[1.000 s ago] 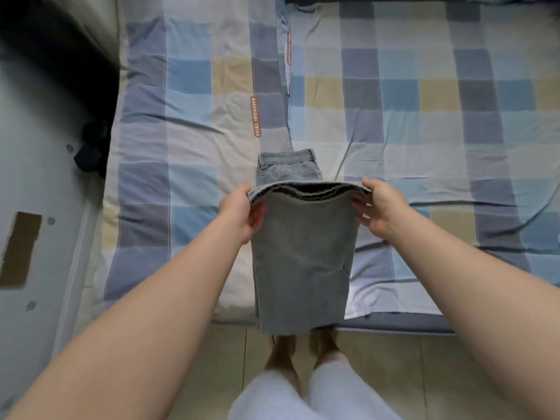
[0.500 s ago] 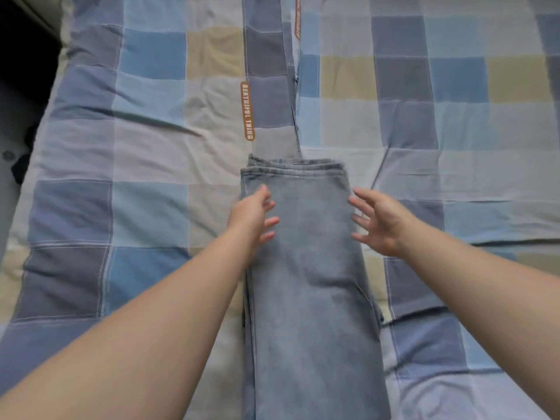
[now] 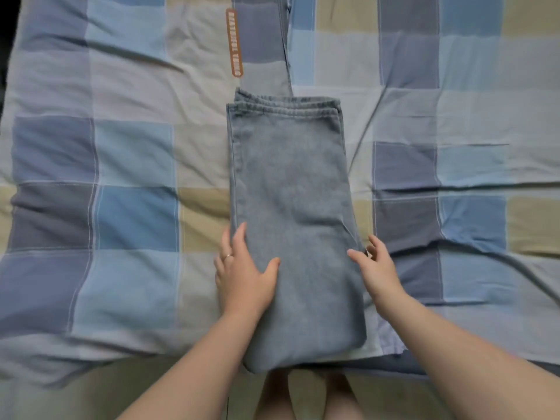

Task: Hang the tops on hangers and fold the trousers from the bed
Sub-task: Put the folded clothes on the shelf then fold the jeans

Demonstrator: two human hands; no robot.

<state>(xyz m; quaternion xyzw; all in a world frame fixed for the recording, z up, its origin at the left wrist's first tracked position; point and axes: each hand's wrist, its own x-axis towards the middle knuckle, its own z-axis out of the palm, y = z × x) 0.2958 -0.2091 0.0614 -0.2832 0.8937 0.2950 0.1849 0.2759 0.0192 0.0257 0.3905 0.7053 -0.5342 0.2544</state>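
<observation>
Light grey-blue jeans [image 3: 291, 207] lie folded lengthwise on the bed, hems stacked at the far end and the fold hanging slightly over the near edge. My left hand [image 3: 242, 274] rests flat on the jeans' left edge, fingers straight, thumb spread onto the denim. My right hand [image 3: 375, 268] sits at the jeans' right edge with its fingers relaxed and spread, fingertips touching the denim's side. Neither hand grips the cloth.
The bed is covered by a checked sheet [image 3: 121, 153] in blue, grey and beige squares, with an orange label strip [image 3: 234, 42] near the top. The bed's near edge [image 3: 454, 363] runs across the bottom, with floor [image 3: 75, 398] and my bare feet below.
The jeans, held up by both hands a second ago, now lie flat on the bed. Both hands have let go and slid toward me along the jeans' sides.
</observation>
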